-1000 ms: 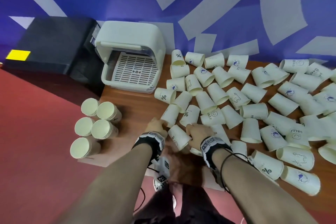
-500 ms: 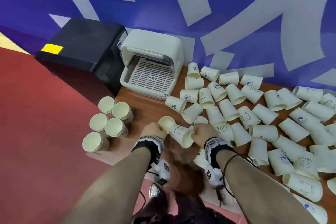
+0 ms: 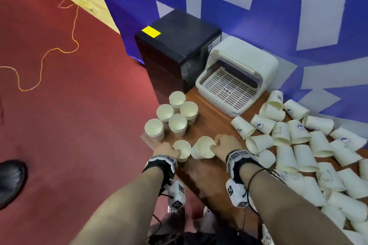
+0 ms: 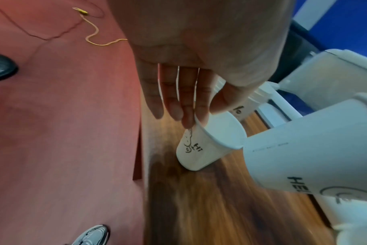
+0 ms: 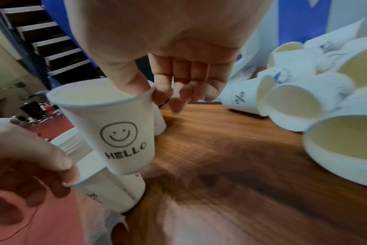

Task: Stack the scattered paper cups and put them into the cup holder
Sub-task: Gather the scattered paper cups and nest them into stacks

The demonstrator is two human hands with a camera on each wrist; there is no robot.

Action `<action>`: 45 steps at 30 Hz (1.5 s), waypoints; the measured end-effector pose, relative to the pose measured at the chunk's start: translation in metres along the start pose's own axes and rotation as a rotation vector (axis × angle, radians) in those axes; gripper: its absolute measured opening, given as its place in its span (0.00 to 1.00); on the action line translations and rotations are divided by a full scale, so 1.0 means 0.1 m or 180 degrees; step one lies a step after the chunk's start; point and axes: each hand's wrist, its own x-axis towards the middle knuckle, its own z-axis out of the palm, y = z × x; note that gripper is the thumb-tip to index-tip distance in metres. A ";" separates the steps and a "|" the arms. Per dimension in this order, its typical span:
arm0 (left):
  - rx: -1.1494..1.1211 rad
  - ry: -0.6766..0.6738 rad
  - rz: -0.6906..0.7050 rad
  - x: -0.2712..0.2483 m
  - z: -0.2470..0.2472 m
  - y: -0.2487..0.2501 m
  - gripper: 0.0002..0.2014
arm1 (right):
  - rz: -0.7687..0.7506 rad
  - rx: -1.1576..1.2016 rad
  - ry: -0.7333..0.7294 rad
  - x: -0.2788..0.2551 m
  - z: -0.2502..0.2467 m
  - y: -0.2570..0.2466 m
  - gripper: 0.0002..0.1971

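Note:
My left hand [image 3: 167, 151] pinches the rim of a white paper cup marked "Hi" [image 4: 201, 149], thumb inside, near the table's left front corner. My right hand [image 3: 223, 143] pinches the rim of a "HELLO" smiley cup [image 5: 115, 132] the same way. In the right wrist view the "HELLO" cup hangs just above and beside the "Hi" cup [image 5: 113, 190], both mouths up. Several stacks of cups [image 3: 175, 117] stand upright at the table's left end. Many loose cups [image 3: 298, 145] lie on their sides to the right. The white cup holder [image 3: 239, 77] stands open at the back.
The wooden table [image 3: 215, 121] ends just left of my left hand, with red carpet [image 3: 79, 125] below. A black cabinet [image 3: 175, 51] stands beside the holder. A yellow cord [image 3: 41, 59] lies on the floor and a dark shoe [image 3: 10, 181] sits at the far left.
Both hands have lifted a cup from the pile and carried it left toward the table's corner. The cups are turned mouth-up. The head view has swung left.

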 end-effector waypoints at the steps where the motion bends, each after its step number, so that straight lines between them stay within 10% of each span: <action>1: -0.0079 0.0029 -0.0059 0.00 -0.03 -0.08 0.12 | -0.0041 0.0009 -0.0023 0.02 0.01 -0.07 0.12; 22: -0.1225 0.0179 -0.0140 0.17 -0.09 -0.35 0.18 | 0.0116 0.1274 0.0688 0.23 0.05 -0.49 0.14; 27: -0.1448 0.0177 -0.0197 0.18 -0.13 -0.41 0.06 | 0.0008 0.1370 0.0541 0.27 0.12 -0.69 0.09; 45: -0.1551 0.0060 -0.0107 0.31 -0.13 -0.52 0.10 | 0.0078 0.1218 0.0255 0.35 0.25 -0.90 0.15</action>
